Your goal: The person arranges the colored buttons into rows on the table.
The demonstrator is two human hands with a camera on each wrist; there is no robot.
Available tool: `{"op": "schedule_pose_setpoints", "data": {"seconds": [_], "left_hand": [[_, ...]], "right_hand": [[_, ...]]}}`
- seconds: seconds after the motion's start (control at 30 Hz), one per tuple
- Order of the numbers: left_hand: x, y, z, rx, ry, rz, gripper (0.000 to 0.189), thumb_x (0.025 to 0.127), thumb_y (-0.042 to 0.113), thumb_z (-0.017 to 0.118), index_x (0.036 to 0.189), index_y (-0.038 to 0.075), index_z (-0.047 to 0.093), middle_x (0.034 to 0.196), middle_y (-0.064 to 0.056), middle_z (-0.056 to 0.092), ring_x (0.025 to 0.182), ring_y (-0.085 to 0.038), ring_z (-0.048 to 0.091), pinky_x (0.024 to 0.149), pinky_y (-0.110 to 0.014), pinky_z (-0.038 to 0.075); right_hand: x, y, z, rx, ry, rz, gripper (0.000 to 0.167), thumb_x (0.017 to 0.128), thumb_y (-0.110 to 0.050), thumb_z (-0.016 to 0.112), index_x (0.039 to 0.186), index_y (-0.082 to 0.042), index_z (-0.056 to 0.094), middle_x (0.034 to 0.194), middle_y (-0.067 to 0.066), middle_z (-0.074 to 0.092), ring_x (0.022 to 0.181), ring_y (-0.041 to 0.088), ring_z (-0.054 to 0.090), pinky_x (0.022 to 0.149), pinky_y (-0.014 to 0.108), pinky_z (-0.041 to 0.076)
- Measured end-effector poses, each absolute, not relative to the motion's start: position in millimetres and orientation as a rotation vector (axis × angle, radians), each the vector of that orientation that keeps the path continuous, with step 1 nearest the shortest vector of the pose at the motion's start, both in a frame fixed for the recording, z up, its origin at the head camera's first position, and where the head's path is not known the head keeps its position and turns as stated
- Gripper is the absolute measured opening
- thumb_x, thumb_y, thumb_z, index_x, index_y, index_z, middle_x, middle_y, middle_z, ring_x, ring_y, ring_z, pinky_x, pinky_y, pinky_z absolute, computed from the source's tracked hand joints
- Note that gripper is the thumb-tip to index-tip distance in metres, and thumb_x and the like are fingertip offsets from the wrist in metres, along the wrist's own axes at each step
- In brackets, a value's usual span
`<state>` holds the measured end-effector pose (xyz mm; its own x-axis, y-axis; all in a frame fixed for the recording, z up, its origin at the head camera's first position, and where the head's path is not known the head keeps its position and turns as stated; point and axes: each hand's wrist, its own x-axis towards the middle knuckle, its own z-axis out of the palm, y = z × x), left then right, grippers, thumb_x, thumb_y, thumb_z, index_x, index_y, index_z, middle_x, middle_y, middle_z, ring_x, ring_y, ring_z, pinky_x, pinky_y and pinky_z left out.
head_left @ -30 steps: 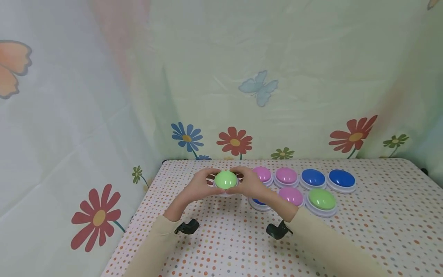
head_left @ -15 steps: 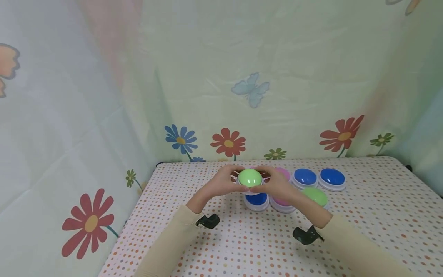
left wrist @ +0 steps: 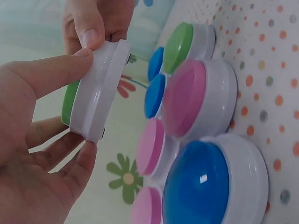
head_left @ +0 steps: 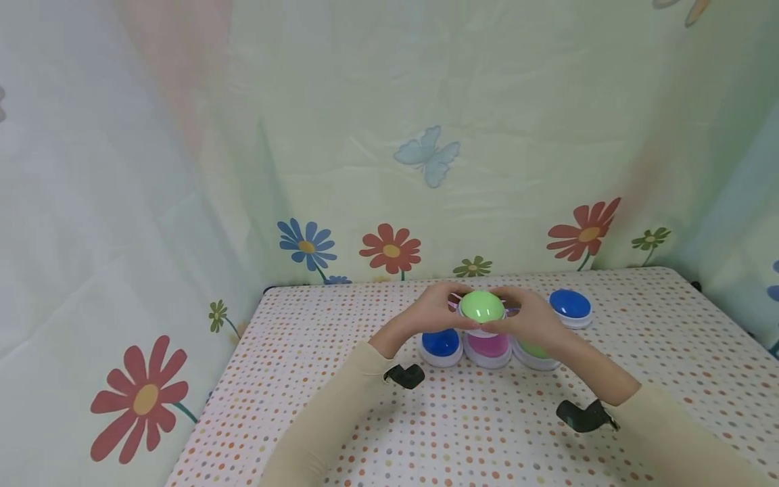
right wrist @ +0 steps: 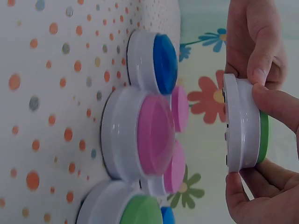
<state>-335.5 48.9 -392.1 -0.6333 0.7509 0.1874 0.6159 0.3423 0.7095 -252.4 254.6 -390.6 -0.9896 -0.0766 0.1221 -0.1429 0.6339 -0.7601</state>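
Both hands grip a round push button with a green dome (head_left: 482, 306) and white base, held above the other buttons. My left hand (head_left: 439, 310) curls round its left side, and my right hand (head_left: 528, 318) round its right side. In the left wrist view the white base (left wrist: 100, 88) shows side-on, with the two thumbs meeting on it. Below the held button, in the front row on the table, stand a blue button (head_left: 441, 343), a pink button (head_left: 489, 345) and another green button (left wrist: 178, 48), which the right hand partly covers in the head view.
Behind the front row stands a back row, partly hidden by the hands: a blue button (head_left: 570, 304) at its right end, and two pink buttons, one pink button (right wrist: 174, 167) near another blue one. A dotted cloth (head_left: 389, 419) covers the table. A flowered curtain (head_left: 341, 169) hangs behind it.
Both hands have carried the green button to the right, from left of the other buttons to over the middle of the group. The head view has turned slightly right.
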Motion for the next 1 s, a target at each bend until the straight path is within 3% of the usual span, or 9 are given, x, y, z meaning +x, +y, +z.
{"op": "schedule_pose_setpoints", "data": {"seconds": [0.23,1.0], "left_hand": [[-337.8,81.1,-392.0,1.294,2.332,1.198,0.061,0.081,0.020,0.081,0.134,0.004,0.055,0.124,-0.002,0.059,0.104,-0.010,0.057,0.082,-0.015,0.048],[-334.2,183.4,-396.4,1.209,2.309,1.178,0.059,0.079,0.021,0.083,0.132,0.016,0.060,0.126,0.012,0.060,0.105,-0.003,0.057,0.081,-0.012,0.045]], "right_hand": [[-243.2,283.4,-386.2,0.084,-2.802,1.310,0.090,0.077,-0.045,0.080,0.144,-0.001,0.040,0.138,0.026,0.046,0.121,0.046,0.045,0.087,0.059,0.047],[-220.7,367.2,-390.8,-0.020,-2.794,1.204,0.088,0.084,-0.041,0.075,0.144,0.008,0.033,0.139,0.034,0.039,0.120,0.053,0.040,0.086,0.061,0.046]]}}
